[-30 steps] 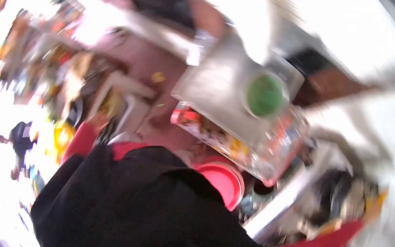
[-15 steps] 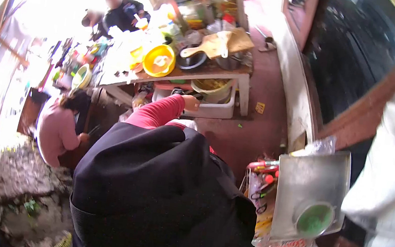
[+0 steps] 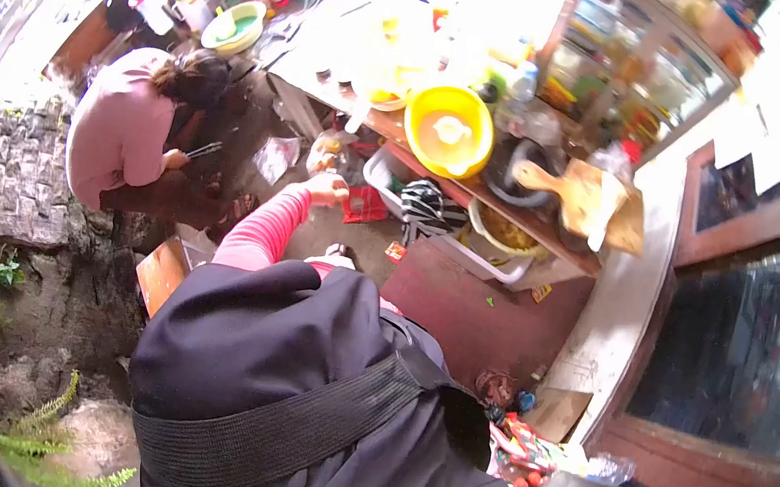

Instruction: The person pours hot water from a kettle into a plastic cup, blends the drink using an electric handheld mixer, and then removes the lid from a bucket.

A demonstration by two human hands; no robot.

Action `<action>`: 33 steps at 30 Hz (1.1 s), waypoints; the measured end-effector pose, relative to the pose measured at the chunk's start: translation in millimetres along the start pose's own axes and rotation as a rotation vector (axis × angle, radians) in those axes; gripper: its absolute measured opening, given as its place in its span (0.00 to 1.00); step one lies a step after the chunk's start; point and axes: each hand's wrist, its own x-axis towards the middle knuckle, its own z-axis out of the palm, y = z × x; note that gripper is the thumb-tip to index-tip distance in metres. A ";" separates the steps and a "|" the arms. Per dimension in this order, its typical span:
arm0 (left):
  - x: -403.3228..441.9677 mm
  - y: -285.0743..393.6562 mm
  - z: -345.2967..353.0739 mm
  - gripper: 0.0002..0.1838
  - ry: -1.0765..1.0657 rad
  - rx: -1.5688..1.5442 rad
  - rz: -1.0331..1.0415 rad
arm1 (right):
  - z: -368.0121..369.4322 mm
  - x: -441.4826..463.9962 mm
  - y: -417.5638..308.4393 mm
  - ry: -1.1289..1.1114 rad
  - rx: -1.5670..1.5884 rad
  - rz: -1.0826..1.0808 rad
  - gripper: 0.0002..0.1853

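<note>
- Sleeve (image 3: 262, 231) of pinkish red covers your left arm, which stretches forward from your body.
- Your left hand (image 3: 326, 190) is over the ground at the near side of the table (image 3: 391, 127); you cannot tell from this view how far its fingers are spread or whether they grip anything.
- Just beside that hand, on its right in view, you have a red packet (image 3: 365, 205); contact between them is unclear.
- Your right hand is out of view.
- Beyond your fingers sits a clear plastic bag (image 3: 331, 151), its contents too blurred to name.
- Right of the packet, you see a black-and-white striped cloth (image 3: 429, 211) and, next to it, a basin (image 3: 507, 228) with yellowish contents, both below the tabletop.
- Above them, on the table, you face a yellow bowl (image 3: 447, 132) and a wooden board (image 3: 576, 200) with a handle.
- To your left, a person (image 3: 122, 126) in a pink top bends low, holding something thin.
</note>
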 end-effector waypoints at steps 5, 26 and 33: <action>77.8 -122.4 -129.5 0.30 0.447 -0.112 0.043 | 32.6 10.4 -325.6 -0.142 0.551 -0.050 0.05; 264.6 -189.5 -277.8 0.34 0.564 -0.851 0.271 | -60.0 -70.6 -1091.4 -1.756 1.875 -0.104 0.20; 241.5 -193.6 -304.9 0.45 0.414 -1.030 0.290 | -84.2 -78.2 -1169.2 -1.551 2.055 -0.261 0.21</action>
